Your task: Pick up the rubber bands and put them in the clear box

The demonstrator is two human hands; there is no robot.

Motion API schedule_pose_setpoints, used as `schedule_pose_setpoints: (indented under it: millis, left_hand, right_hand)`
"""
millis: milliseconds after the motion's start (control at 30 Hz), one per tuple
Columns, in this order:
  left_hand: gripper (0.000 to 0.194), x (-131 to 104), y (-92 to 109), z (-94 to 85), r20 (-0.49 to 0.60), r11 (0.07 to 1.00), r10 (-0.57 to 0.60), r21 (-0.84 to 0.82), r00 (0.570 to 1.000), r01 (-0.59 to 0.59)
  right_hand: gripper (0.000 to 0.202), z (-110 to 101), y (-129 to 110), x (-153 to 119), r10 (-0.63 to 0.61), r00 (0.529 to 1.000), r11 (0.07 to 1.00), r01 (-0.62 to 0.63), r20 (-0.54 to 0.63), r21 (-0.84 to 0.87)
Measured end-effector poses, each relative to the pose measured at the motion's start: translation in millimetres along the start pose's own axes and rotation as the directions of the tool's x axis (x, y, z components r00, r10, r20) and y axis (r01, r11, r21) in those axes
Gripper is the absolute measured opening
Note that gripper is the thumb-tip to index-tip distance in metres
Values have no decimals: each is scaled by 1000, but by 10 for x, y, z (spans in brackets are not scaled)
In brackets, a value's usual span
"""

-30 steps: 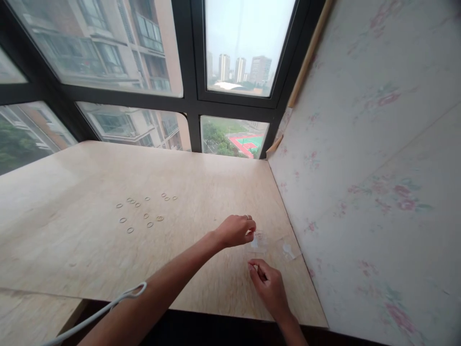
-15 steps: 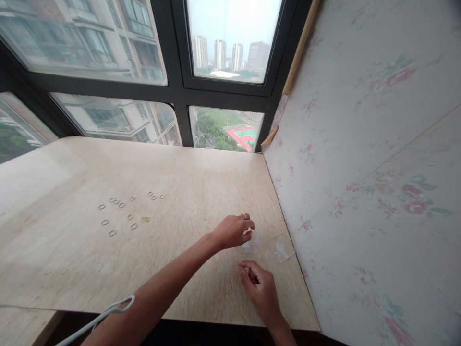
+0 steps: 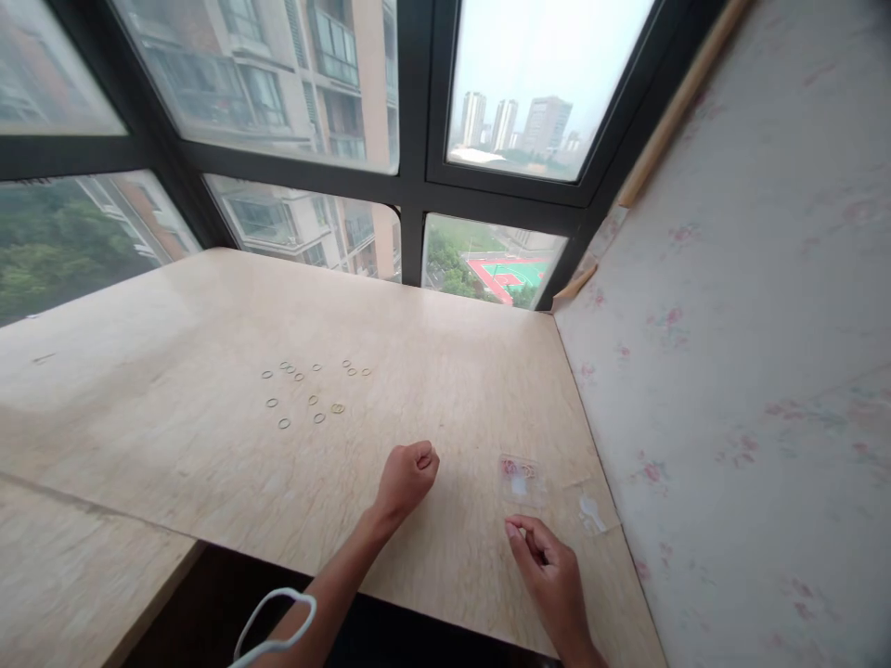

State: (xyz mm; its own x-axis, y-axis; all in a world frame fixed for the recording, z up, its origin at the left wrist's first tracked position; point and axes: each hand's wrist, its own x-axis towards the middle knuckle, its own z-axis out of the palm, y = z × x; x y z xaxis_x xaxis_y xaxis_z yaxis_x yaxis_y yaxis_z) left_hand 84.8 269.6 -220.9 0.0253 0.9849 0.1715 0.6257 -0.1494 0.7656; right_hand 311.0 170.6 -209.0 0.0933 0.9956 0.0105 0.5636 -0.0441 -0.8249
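Observation:
My left hand (image 3: 409, 478) is closed in a fist above the pale marbled surface, and whatever its fingers may hold is hidden. Beside it, to the right, lies a small clear plastic box (image 3: 519, 484) with several pink and yellowish rings in it. Just below that box is my right hand (image 3: 548, 564), thumb and index finger pressed together in a pinch; I cannot make out anything between them. Several thin rings (image 3: 318, 418), greenish and yellowish, lie scattered on the surface at the left.
A clear plastic piece with a white patch (image 3: 590, 513) lies by the flowered wall (image 3: 738, 445) on the right. Dark window frames (image 3: 414, 186) border the back of the surface (image 3: 445, 371). A white cable loop (image 3: 278, 594) hangs near my left forearm.
My left hand has moved left, away from the clear box, and closed into a fist. The rings in the box now show. The camera view has turned left; my right hand stays pinched.

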Motion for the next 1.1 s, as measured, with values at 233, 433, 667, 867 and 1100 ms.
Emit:
schedule_pose_setpoints:
  millis: [233,433,667,867,1100]
  left_hand:
    - [24,-213,-183,-88,29,1000,27,-16,999,-27]
    - [28,-187,-174,-99,33,962,-113,-248,993,118]
    - [19,-172,-108,-174,90,970,-144,-185,985,159]
    - [16,-168,-84,-197,140,966,-164,-180,977,188]
    - [19,-164,-78,-193,176,951,-221,-180,959,252]
  right_hand:
    - [37,345,-452,198,58,993,983,-76,107,169]
    - [32,823,-1079,713,-113,959,973,53,259,227]
    - [32,1615,-1664,1706,-233,873,971,236,428,46]
    - [27,2393,-1947,2437,-187,835,920,334,518,-207]
    - [26,2810,-1956,2647,-115,818,711,464,564,-529]
